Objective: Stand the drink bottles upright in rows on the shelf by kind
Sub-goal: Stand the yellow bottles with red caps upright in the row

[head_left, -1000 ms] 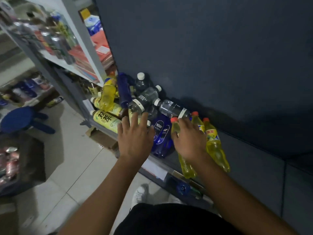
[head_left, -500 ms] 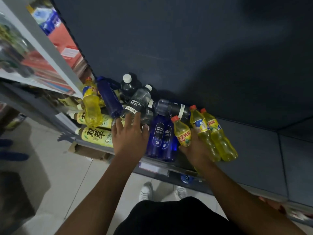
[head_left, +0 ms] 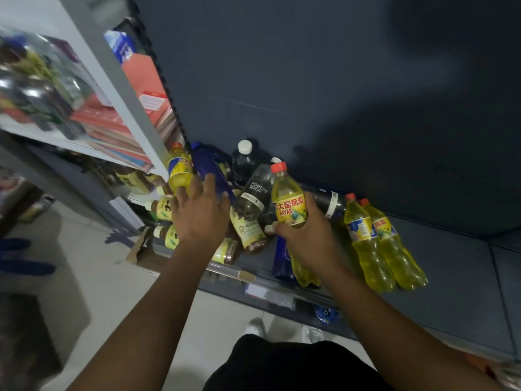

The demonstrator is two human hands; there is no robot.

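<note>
Fingers (head_left: 312, 206) of the right hand (head_left: 307, 238) clamp a red-capped yellow plastic bottle (head_left: 289, 204) above the grey shelf (head_left: 451, 263), while the left hand (head_left: 200, 218), fingers spread, touches a dark blue bottle (head_left: 210, 172).

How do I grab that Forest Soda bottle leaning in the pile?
Grip the Forest Soda bottle round its label band, coming from above and the front. Its cap end tilts up toward the back wall, while its lower end rests among the tea bottles, so probably lift it out along its tilt.
</note>
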